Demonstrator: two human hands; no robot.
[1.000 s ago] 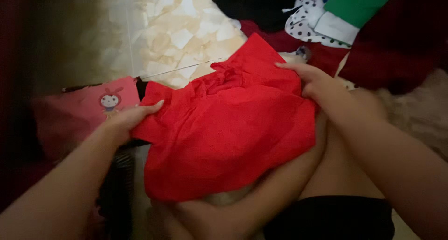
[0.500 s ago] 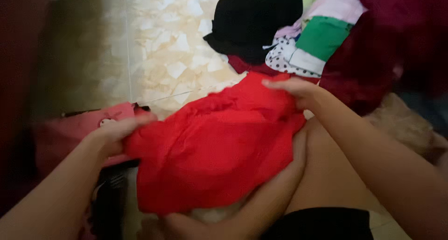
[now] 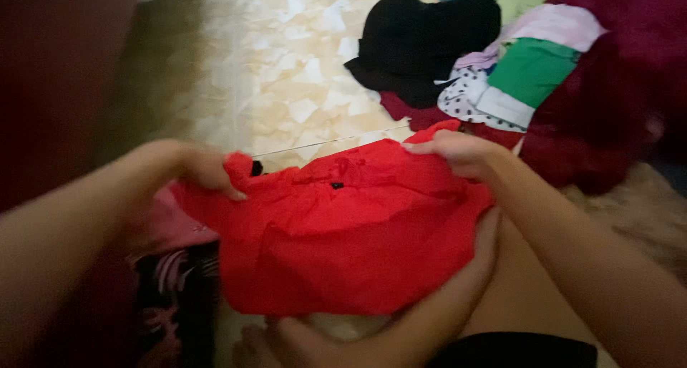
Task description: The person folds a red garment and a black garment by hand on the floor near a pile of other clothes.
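- Holding a red garment (image 3: 351, 239) spread out over the person's lap, both hands are pinching its top edge: the left hand (image 3: 204, 169) is curled tight on the left corner, and the right hand (image 3: 458, 153) has its fingers folded over the right corner.
- Just left of the red garment there's a pink cloth (image 3: 168, 225) partly tucked under it, and below that a dark striped piece (image 3: 175, 296) on the floor.
- Beyond the red garment's top edge is bare, pale, stone-patterned floor (image 3: 286, 74), the only really open patch around.
- Up and to the right of the red garment sits a black heap (image 3: 422, 42), touching a polka-dot white piece (image 3: 469, 96) and a green and white folded item (image 3: 533, 71).
- A big dark maroon blanket (image 3: 615, 89) crowds the right side, close behind the right hand, so it's pretty tight over there.
- Right of the red garment, past the forearm, a beige fuzzy rug (image 3: 644, 210) shows.
- A bare leg (image 3: 401, 325) runs under the garment's lower edge.
- Far left is a dark reddish blur; can't tell what it is.
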